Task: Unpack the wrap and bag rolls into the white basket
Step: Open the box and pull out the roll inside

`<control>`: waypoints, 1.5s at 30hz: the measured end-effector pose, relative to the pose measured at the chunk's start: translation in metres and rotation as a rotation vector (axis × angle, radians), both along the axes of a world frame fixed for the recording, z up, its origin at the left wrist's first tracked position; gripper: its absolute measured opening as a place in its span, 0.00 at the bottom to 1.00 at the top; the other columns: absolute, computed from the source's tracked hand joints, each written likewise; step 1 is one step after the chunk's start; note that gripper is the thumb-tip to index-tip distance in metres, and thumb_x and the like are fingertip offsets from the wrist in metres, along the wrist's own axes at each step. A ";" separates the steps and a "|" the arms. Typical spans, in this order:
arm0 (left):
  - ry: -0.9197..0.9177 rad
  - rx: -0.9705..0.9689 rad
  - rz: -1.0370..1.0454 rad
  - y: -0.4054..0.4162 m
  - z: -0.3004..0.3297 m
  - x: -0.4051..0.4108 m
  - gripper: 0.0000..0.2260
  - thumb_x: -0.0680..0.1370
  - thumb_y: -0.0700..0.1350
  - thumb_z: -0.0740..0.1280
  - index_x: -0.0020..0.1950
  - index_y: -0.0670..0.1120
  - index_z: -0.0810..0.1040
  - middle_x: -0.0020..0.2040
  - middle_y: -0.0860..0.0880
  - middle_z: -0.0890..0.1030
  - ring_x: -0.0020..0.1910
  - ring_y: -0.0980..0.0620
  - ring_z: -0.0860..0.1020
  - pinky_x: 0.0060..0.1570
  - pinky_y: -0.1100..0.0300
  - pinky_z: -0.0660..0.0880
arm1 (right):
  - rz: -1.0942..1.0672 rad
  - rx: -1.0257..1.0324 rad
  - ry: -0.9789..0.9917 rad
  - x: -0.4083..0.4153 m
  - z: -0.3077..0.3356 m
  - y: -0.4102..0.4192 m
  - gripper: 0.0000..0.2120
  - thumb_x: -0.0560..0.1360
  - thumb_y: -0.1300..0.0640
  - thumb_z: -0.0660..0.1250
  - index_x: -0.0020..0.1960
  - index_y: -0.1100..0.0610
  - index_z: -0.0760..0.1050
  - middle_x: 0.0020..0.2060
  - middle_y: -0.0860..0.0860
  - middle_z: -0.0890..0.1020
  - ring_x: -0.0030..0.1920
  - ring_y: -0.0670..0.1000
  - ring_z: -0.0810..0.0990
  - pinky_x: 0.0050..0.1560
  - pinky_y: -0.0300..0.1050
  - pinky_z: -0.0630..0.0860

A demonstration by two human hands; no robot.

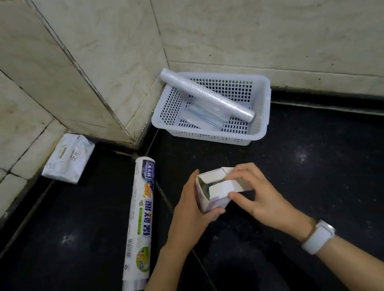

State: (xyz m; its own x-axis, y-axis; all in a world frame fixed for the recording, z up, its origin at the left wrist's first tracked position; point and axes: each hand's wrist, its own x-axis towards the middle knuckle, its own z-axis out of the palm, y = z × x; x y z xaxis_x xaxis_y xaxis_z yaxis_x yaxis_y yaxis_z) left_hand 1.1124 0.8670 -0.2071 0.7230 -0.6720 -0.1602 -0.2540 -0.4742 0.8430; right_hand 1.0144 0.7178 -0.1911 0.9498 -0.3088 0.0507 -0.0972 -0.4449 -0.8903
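A small white cardboard box (214, 203) with its top flaps open is held upright above the black counter. My left hand (188, 208) wraps around its left side. My right hand (256, 193) pinches a flap at the box's open top. The white perforated basket (261, 119) sits in the corner beyond. A clear wrap roll (205, 95) leans diagonally across it, its upper end sticking out over the rim. Flat clear zip bags (202, 116) lie on the basket floor. An empty printed wrap sleeve (140, 224) lies on the counter left of my hands.
A white plastic packet (68, 159) leans against the tiled wall at the left. Marble-look wall tiles close in the corner behind the basket. A white watch (319, 235) is on my right wrist.
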 end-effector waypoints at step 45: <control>-0.096 -0.043 -0.109 -0.020 0.023 0.015 0.26 0.67 0.48 0.74 0.62 0.54 0.69 0.58 0.57 0.72 0.56 0.61 0.72 0.55 0.67 0.70 | 0.323 -0.578 0.049 0.038 0.053 -0.059 0.14 0.73 0.54 0.60 0.51 0.57 0.80 0.48 0.52 0.79 0.49 0.50 0.74 0.47 0.48 0.75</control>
